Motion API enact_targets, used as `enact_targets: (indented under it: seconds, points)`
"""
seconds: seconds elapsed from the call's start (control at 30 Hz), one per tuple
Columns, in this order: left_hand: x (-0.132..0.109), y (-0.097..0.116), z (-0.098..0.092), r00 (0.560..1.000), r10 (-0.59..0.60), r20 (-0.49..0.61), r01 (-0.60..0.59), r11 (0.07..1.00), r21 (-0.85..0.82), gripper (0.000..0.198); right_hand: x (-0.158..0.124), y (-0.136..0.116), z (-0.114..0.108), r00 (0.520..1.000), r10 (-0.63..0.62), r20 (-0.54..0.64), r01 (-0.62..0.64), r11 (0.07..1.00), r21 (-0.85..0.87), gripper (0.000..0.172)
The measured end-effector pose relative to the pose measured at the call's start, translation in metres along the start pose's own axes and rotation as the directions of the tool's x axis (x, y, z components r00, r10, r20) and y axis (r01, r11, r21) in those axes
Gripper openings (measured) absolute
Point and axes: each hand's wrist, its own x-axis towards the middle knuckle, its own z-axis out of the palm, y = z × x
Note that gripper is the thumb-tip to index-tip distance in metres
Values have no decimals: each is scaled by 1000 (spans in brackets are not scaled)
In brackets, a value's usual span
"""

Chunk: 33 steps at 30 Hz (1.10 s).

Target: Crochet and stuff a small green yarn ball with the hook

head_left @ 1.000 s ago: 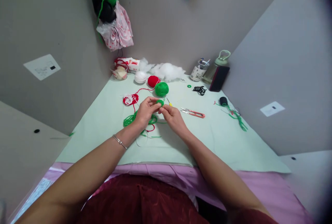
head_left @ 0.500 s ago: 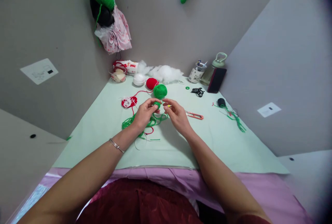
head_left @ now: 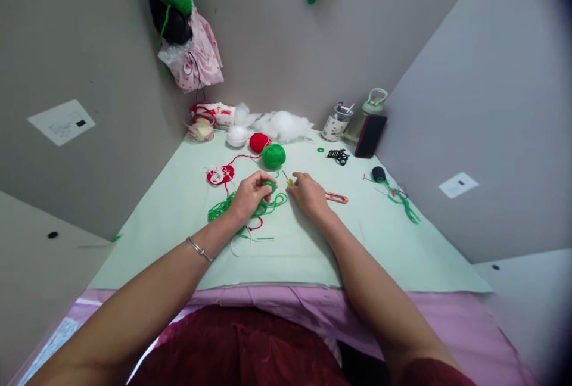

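While the left hand (head_left: 250,194) pinches a small green yarn piece (head_left: 269,184) above the surface (head_left: 295,264), the right hand (head_left: 309,194) is at the yellow-handled hook (head_left: 290,183) (can't tell if gripped); far-left red-and-white pack's (head_left: 224,114) print is unreadable.

Left grip (head_left: 250,196) holding green piece (head_left: 269,185), right grip (head_left: 310,196) at yellow-handled tool (head_left: 290,183), red yarn ball (head_left: 260,142) beyond

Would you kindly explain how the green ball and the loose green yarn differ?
The green ball is wound compactly, while the loose yarn sprawls in loops. The ball lies beyond the left hand; the loose yarn is partly hidden by that hand. Both are green and lie on the table.
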Motion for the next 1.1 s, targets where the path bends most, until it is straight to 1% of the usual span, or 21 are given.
enact_targets:
  seconds: [0.07, 0.13, 0.27, 0.4, 0.57, 0.67, 0.8, 0.87, 0.93, 1.0, 1.1]
  points:
    - [1, -2, 0, 1000, 9, -12, -8, 1000, 5, 19, 2, -2, 5, 999, 16, 39, -14, 998, -55, 39]
    - [2, -4, 0, 999, 17, -28, -17, 1000, 3, 24, 5, -3, 6, 997, 33, 73, -26, 995, -92, 38]
    - [3, -5, 0, 999, 28, -42, -28, 1000, -3, 23, 4, -2, -1, 991, 48, 125, -32, 991, -129, 26]
    - [4, -5, -1, 998, 45, -45, -45, 999, 0, 22, -2, -5, -7, 992, 31, 120, -16, 991, -130, 16]
    - [6, -7, -2, 996, 70, -64, -70, 998, 3, 20, 0, -4, -13, 995, 32, 94, -29, 999, -33, 20]
    - [7, -6, -3, 993, 89, -75, -89, 996, 3, 18, 2, -5, -20, 992, 5, 130, -17, 996, 87, 24]
    - [6, -6, -5, 995, 76, -73, -75, 997, 9, 19, -4, -11, -28, 981, -55, 188, 14, 976, 215, 36]
    - [6, -7, -7, 997, 46, -59, -45, 999, 22, 21, -8, -12, -32, 962, -85, 259, 23, 972, 235, 38]
    - [6, -8, -8, 999, 19, -48, -18, 999, 30, 26, -10, -11, -37, 924, -106, 367, 19, 972, 234, 33]
    - [7, -9, -8, 999, 10, -48, -9, 1000, 27, 31, -11, -9, -42, 873, -124, 471, 11, 972, 236, 28]
    - [8, -10, -9, 998, 19, -55, -19, 1000, 9, 31, -13, -6, -53, 783, -179, 596, 11, 961, 275, 31]
